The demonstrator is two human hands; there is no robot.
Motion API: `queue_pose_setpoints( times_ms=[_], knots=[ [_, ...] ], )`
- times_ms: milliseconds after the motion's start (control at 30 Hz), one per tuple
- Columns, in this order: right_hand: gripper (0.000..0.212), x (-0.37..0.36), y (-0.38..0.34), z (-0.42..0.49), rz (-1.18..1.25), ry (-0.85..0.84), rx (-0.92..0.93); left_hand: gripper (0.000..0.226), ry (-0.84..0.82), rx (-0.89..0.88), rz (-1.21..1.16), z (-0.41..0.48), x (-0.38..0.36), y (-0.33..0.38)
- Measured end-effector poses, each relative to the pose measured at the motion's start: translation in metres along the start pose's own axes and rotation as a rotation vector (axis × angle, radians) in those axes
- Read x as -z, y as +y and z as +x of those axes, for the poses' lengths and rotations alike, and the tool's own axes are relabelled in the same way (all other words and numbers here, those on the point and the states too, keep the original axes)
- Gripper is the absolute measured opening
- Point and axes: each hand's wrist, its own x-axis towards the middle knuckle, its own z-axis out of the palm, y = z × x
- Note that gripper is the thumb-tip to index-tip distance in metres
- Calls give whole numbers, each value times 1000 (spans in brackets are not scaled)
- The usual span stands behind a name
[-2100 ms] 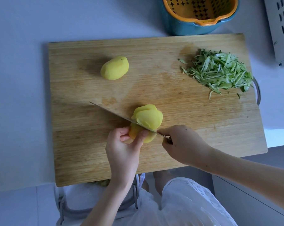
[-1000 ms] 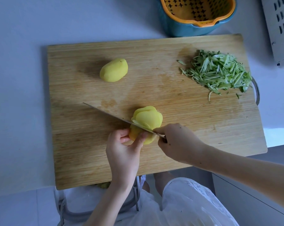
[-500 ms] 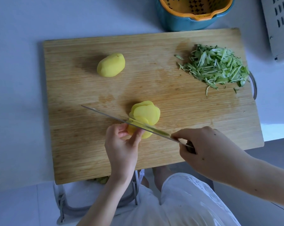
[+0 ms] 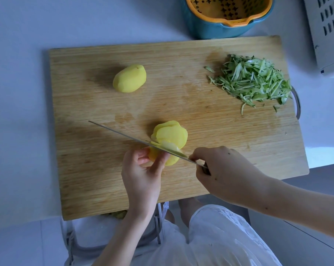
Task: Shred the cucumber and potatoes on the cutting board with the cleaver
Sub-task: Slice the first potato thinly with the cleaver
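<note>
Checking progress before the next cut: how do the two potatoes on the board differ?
The far potato is whole; the near potato is partly sliced, its slices fanned beyond the cleaver. The far potato lies untouched; the left hand grips the near potato while the right hand holds the cleaver across it. Both are peeled, yellow, on the cutting board.

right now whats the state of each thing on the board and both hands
cucumber, shredded, piled on cutting board, far right
whole potato, peeled, uncut, lying apart
cut potato, partly sliced, slices fanned beyond the blade
cleaver, edge-on, blade across the cut potato
left hand, grips the cut potato
right hand, grips the cleaver
orange strainer, nested in blue bowl
</note>
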Motion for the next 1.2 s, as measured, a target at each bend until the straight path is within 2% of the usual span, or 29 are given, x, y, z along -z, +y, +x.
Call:
queue_pose_setpoints(
  times_ms=[167, 433, 533, 667, 767, 800, 867, 967, 1100, 1200],
  knots=[
    [24, -10, -4, 19, 8, 16, -5, 48, 13, 14, -7, 1, -1, -1],
    [28, -24, 4, 42, 50, 25, -3, 48, 28, 59, -57, 2, -3, -1],
    [35, -20, 8, 40, 155, -55, 54, 42, 17, 35, -27, 0, -2, 3],
    [56, -9, 11, 46, 393, -222, 11, 41, -8, 64, -44, -1, -2, 5],
    [57, -8, 9, 52, 329, -245, 33, 46, -44, 96, -97, -3, -1, 5],
    [49, -8, 9, 53, 301, -237, 51, 45, -47, 85, -87, -3, 0, 6],
    [19, -7, 8, 52, 282, -191, 68, 37, -43, 56, -38, -4, -1, 9],
    [42, -2, 6, 40, 234, -99, 51, 35, -26, 56, -20, -4, -4, 10],
    [47, 6, 4, 7, 186, 37, 32, 40, -10, 100, -49, -2, -4, 6],
    [43, 10, 4, -15, 160, 57, 16, 48, -11, 162, -102, -2, -3, 2]
  ],
)
